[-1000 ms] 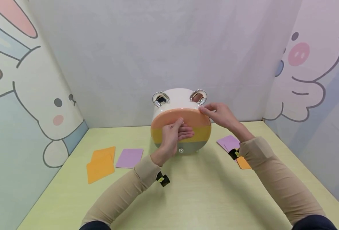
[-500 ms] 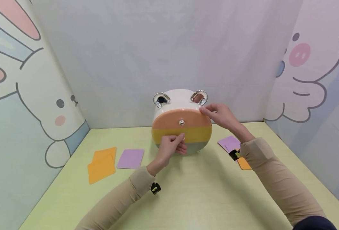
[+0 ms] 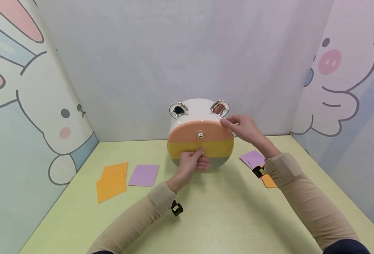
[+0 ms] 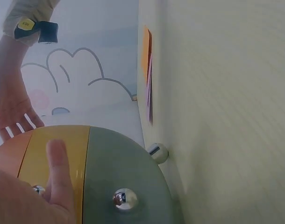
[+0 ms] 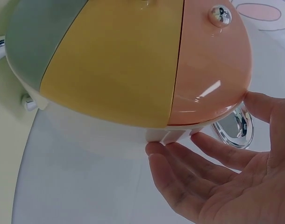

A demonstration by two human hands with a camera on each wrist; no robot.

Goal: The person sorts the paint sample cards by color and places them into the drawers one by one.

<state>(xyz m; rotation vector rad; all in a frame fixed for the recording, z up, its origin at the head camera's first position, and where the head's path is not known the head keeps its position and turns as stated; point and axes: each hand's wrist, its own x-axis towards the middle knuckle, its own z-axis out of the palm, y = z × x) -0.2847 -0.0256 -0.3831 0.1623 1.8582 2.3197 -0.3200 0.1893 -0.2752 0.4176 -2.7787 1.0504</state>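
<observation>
A small drawer box (image 3: pixel 198 108) with a white body and silver ears stands at the back middle of the table. Its front has a coral drawer (image 3: pixel 215 131), a yellow drawer (image 3: pixel 220 149) and a green drawer (image 3: pixel 221 161), all flush. My left hand (image 3: pixel 189 165) pinches the yellow drawer's silver knob (image 4: pixel 38 189), which shows partly beside a digit in the left wrist view. My right hand (image 3: pixel 245 129) grips the box's upper right edge. Its thumb touches the coral front's rim and its fingertips (image 5: pixel 156 148) rest along the white side.
Two orange cards (image 3: pixel 111 186) and a purple card (image 3: pixel 144 175) lie on the table (image 3: pixel 218 218) at left. Purple cards (image 3: pixel 250 158) and an orange card (image 3: pixel 269 181) lie at right, partly under the right forearm. Walls stand behind and on both sides.
My left hand has moved down from the coral drawer's knob to the yellow drawer's knob, uncovering the coral one. The right hand keeps its hold on the box's edge.
</observation>
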